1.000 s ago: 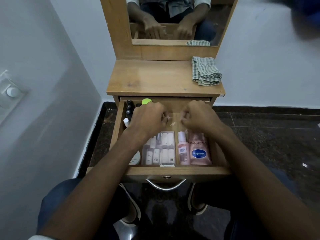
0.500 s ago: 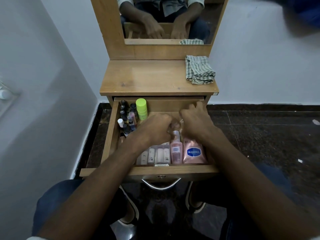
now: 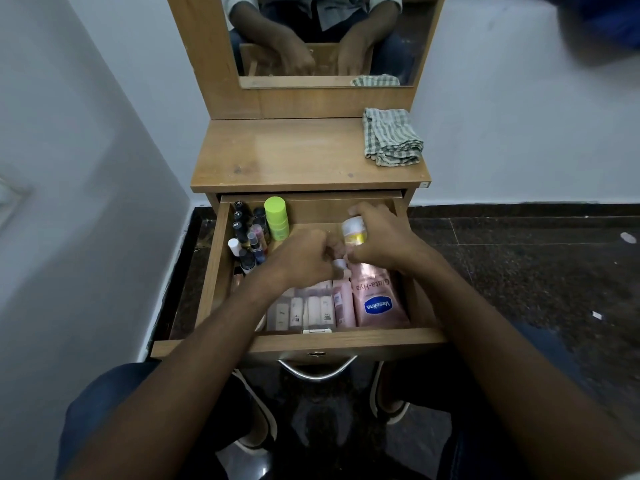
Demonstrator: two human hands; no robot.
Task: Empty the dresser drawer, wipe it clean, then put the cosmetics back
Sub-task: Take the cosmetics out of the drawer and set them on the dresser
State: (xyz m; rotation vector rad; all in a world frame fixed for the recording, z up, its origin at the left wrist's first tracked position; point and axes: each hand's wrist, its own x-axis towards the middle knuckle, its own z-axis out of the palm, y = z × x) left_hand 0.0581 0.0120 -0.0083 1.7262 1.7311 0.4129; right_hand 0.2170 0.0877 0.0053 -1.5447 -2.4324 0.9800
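Observation:
The wooden drawer [image 3: 298, 342] is pulled out and holds cosmetics. A pink Vaseline pouch [image 3: 379, 301] lies at the front right, a slim pink bottle [image 3: 343, 303] beside it, and a clear pack of small tubes [image 3: 304, 310] to their left. Several dark nail-polish bottles [image 3: 247, 237] and a lime-green jar [image 3: 277, 218] stand at the back left. My right hand [image 3: 384, 239] grips a small yellow bottle with a white cap [image 3: 353, 231], raised above the drawer. My left hand [image 3: 304, 256] is curled over the drawer's middle; what its fingers hold is hidden.
A folded checked cloth [image 3: 391, 138] lies on the right of the dresser top [image 3: 294, 154]. A mirror [image 3: 322, 36] stands behind it. White walls close in on the left and back. Dark stone floor [image 3: 519, 271] spreads to the right. My knees and shoes are under the drawer.
My right hand has lifted a small yellow bottle out of the drawer's middle. My left hand has stayed over the centre. The camera has tilted down, showing more of the drawer's back.

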